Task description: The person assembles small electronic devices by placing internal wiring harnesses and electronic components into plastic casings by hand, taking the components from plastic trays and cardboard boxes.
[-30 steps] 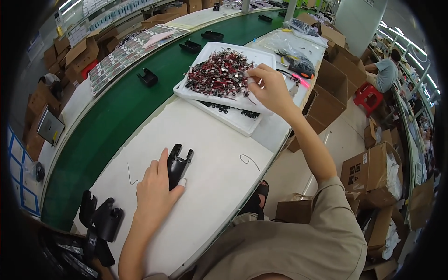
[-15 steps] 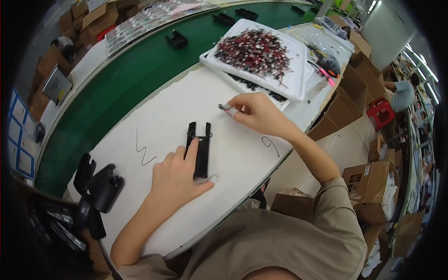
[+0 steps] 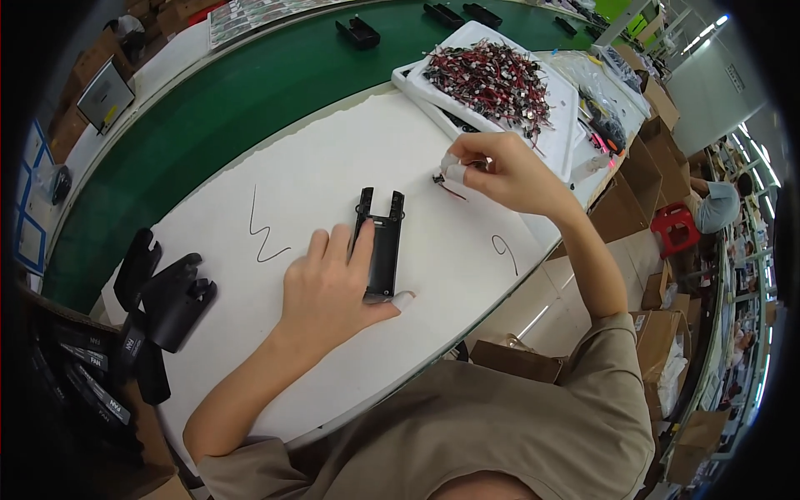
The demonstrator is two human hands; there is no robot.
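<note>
On the white table sheet lies a black plastic housing [image 3: 385, 254] with two prongs at its far end. My left hand [image 3: 327, 287] holds it down, forefinger across its face and the wrapped thumb against its near end. My right hand [image 3: 510, 171] is closed in a pinch, to the right of the housing and apart from it. A small wired part [image 3: 439, 179] with a red and black lead hangs at its fingertips, just above the sheet. White wrapping covers some of the right fingertips.
A white foam tray [image 3: 560, 146] heaped with red and black wired parts stands at the far right. Several black housings [image 3: 175, 304] lie at the left, beside a box of black parts [image 3: 83, 375]. A green conveyor belt [image 3: 225, 117] runs behind, carrying more housings.
My right hand has turned over slightly, and the part's red lead now shows below its fingers. My left hand still holds the housing. The whole view has shifted a little.
</note>
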